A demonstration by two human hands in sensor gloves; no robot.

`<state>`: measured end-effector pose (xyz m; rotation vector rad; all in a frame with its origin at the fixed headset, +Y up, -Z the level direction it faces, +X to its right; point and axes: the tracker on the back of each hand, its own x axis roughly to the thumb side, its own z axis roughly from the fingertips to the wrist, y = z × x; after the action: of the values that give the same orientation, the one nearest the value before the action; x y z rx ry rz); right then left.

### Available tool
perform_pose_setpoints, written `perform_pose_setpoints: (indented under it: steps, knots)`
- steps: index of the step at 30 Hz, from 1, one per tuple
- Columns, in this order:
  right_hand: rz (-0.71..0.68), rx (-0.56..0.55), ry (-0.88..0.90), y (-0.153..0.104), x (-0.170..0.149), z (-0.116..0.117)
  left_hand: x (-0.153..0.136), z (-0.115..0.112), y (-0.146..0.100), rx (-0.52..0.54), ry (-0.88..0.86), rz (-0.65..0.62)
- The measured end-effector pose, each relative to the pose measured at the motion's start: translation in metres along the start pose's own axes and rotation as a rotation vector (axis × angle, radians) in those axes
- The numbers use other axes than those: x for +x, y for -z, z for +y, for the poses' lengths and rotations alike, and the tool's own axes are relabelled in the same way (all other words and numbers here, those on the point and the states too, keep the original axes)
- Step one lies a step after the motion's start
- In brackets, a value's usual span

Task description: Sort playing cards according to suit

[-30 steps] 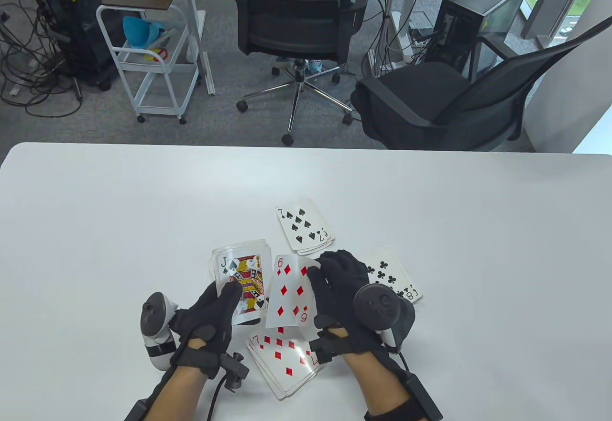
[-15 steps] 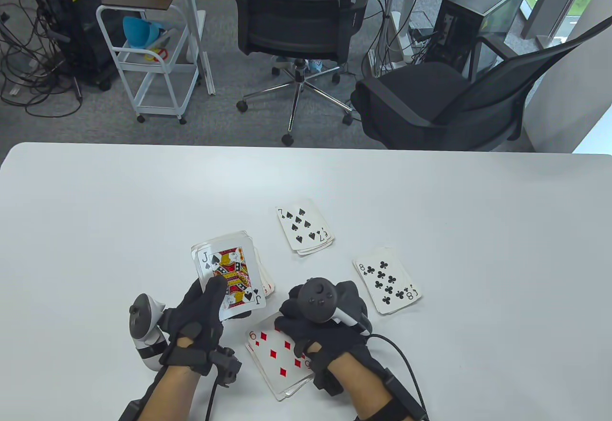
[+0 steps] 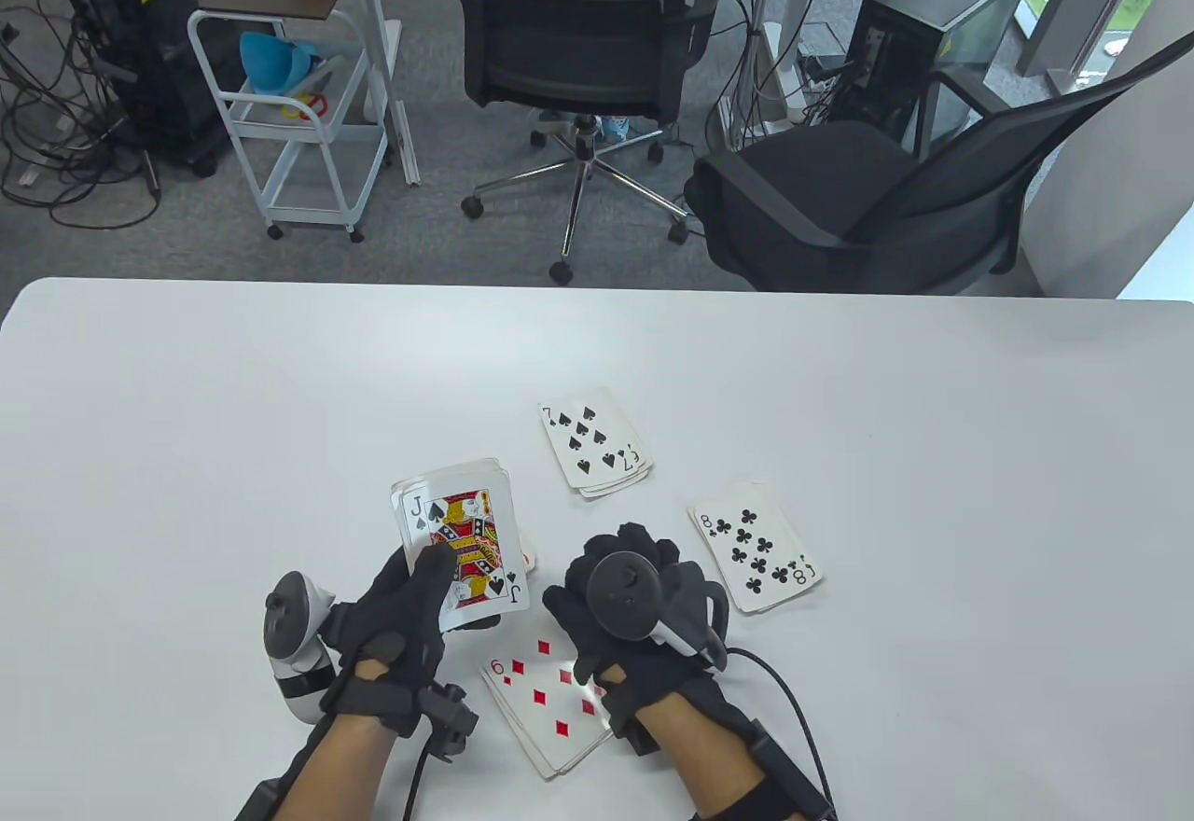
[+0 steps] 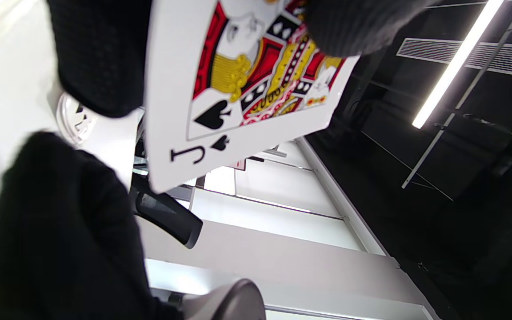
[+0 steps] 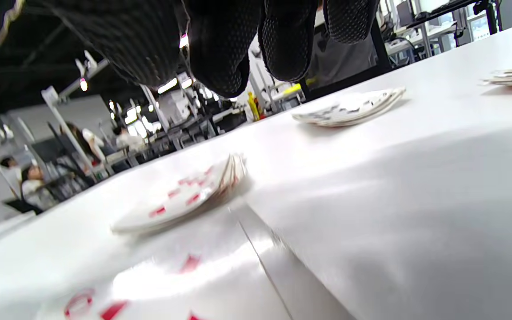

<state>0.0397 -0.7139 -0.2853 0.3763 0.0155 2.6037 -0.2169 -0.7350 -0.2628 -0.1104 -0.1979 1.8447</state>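
A fanned stack of white playing cards with the jack of spades on top [image 3: 464,543] is gripped in the black-gloved left hand [image 3: 403,614], lower centre-left of the table view, held above the white surface [image 3: 187,429]. The thumb [image 3: 437,578] is laid across the face of the jack while the other fingers are curled behind the stack. In the left wrist view the jack of spades [image 4: 238,84] fills the upper centre of the frame, pinched between black glove fingers [image 4: 100,58].

Three piles of cards are seen lying face up on the surface. A pile topped by the six of diamonds [image 3: 550,704] lies at the bottom centre, just in front of the right hand. A pile topped by the seven of spades [image 3: 594,440] lies at the centre of the frame. A pile topped by the eight of clubs [image 3: 757,549] lies right of centre. The three piles are apart from one another.

The black-gloved right hand [image 3: 644,616] is held between the diamond pile and the club pile, its back and grey tracker turned up. Its fingers are loosely curled and nothing is held in them; in the right wrist view the fingertips [image 5: 220,49] hang free above the surface, with a red-marked pile [image 5: 185,200] at lower left and a black-marked pile [image 5: 354,106] at upper right.

Beyond the far edge of the surface, two black office chairs [image 3: 578,47] and one white wheeled trolley [image 3: 298,112] are seen.
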Motion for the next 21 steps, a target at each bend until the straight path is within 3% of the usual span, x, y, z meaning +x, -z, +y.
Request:
perform_pose_setpoints:
  steps: [5,10,16,21]
  knots:
    - [-0.026,-0.178,0.285,-0.006,-0.01,-0.022,-0.005,-0.006,0.001,-0.026,0.018,0.037]
    - [-0.07,-0.339,0.417,-0.014,-0.012,-0.039,-0.006,-0.01,0.002,-0.052,0.077,0.045]
    - [-0.119,-0.2,0.393,-0.012,-0.002,-0.028,-0.007,-0.011,0.002,-0.047,0.082,0.047]
    - [-0.164,-0.158,0.319,-0.013,0.01,-0.017,-0.01,-0.012,0.002,-0.06,0.042,0.054]
